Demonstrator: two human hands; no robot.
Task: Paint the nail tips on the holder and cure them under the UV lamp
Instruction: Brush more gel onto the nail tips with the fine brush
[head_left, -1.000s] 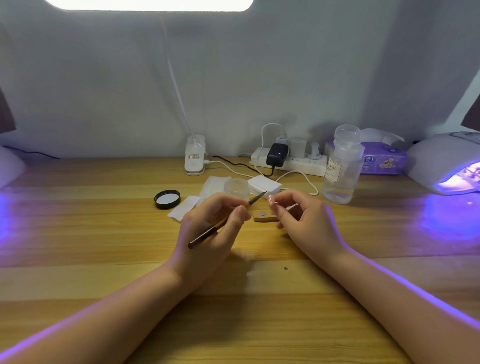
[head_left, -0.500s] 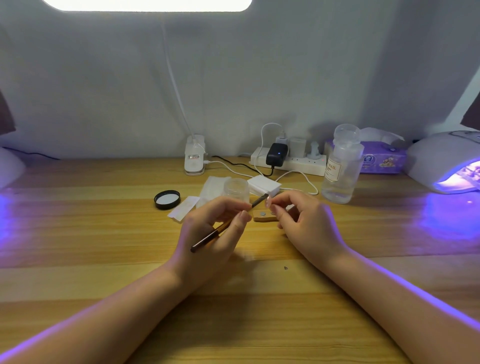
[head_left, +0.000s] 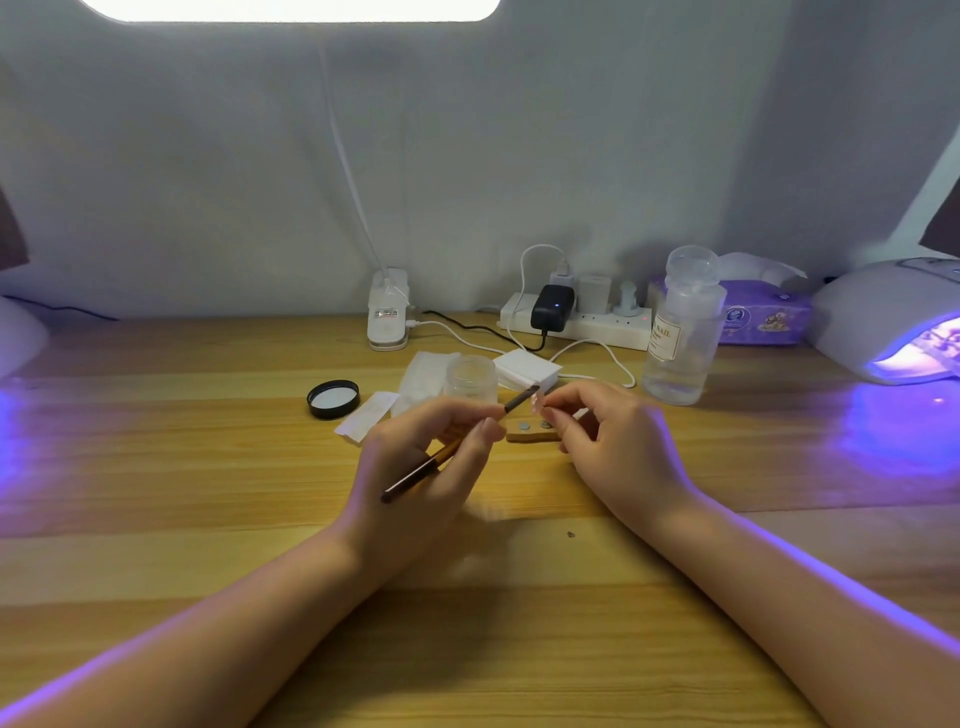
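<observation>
Your left hand grips the brush; your right hand pinches a nail tip above the holder. Wooden desk, grey wall, lit lamp far right.

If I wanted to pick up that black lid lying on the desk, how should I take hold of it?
Probably by its rim, from above. The black lid lies flat, open side up, so thumb and finger can pinch its low wall on opposite sides. Its left side has bare desk; white paper lies close on its right.
</observation>
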